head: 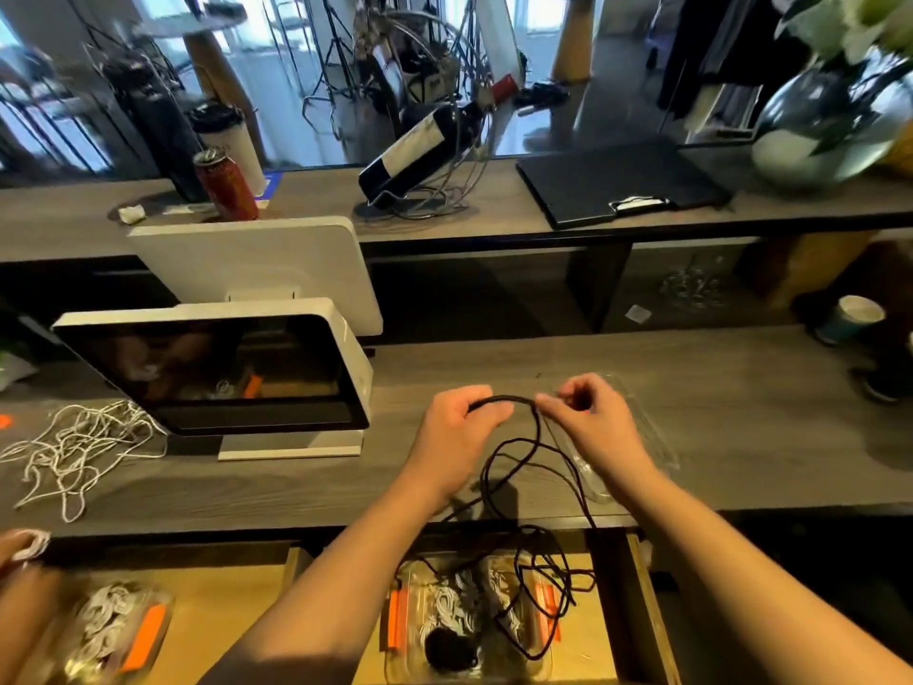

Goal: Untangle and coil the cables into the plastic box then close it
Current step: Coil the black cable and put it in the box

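Observation:
A black cable (514,444) is stretched between my two hands above the grey wooden counter. My left hand (457,437) is closed on one stretch of it. My right hand (588,417) pinches it a little to the right. The rest of the cable hangs in loose loops over the counter's front edge into an open drawer. A clear plastic box (642,437) lies on the counter under my right hand, partly hidden by it. In the drawer below, another clear box (474,620) with orange clips holds coiled white cables and a black coil.
A white point-of-sale terminal (222,368) stands at the left. A tangle of white cable (79,447) lies beside it. Another person's hand (20,548) shows at the lower left above a bag of white cables (113,625). A paper cup (850,318) sits far right.

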A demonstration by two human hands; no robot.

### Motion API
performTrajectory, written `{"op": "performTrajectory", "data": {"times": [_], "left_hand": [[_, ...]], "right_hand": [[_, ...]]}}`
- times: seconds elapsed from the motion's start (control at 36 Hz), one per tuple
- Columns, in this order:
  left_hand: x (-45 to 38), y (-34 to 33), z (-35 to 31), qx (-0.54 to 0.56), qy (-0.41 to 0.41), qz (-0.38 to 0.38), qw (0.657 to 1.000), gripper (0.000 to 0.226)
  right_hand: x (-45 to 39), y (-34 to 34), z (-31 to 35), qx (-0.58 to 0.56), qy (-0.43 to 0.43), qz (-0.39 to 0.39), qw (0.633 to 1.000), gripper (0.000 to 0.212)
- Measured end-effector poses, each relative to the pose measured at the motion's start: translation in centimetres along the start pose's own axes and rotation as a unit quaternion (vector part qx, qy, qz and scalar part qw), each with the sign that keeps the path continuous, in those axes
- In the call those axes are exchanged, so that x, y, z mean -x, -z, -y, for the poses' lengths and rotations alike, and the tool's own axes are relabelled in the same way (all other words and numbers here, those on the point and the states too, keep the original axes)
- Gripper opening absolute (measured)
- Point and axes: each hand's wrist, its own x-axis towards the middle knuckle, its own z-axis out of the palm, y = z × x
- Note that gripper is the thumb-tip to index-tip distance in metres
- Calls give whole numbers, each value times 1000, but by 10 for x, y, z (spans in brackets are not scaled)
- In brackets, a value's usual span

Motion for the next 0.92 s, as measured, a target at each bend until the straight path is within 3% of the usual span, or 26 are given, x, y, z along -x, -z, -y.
{"op": "performTrajectory", "data": {"times": [0.06,0.14,0.22,0.28,0.31,0.42,0.5,0.61,0.75,0.92], "left_hand": [[1,-3,-6,19,-3,-7,1000,48],[1,-6,-10,91,20,-46,995,53],[3,-6,-8,98,23,-78,992,36],[6,-7,-8,55,24,-61,996,13],[7,-8,-7,46,46,-47,997,13],[10,-6,-7,203,175,50,962,46],[14,-6,-14,275,208,78,935,48],[18,-12,-18,298,197,126,925,42],[19,-20,-19,327,172,107,923,41],[19,-43,-17,235,111,-7,966,44]], "right_hand": [[10,-9,2,-32,56,42,997,16],[27,-21,3,-109,76,121,984,35],[32,-25,-6,-132,84,104,982,41],[32,-22,-13,-125,91,78,985,38],[32,-21,-15,-125,95,71,985,39],[39,-15,-19,-130,113,72,982,52],[43,-13,-15,-130,115,76,982,48],[46,-15,-9,-147,107,63,981,41],[49,-12,-8,-126,102,65,985,45],[44,-5,-11,-72,63,128,987,51]]}}
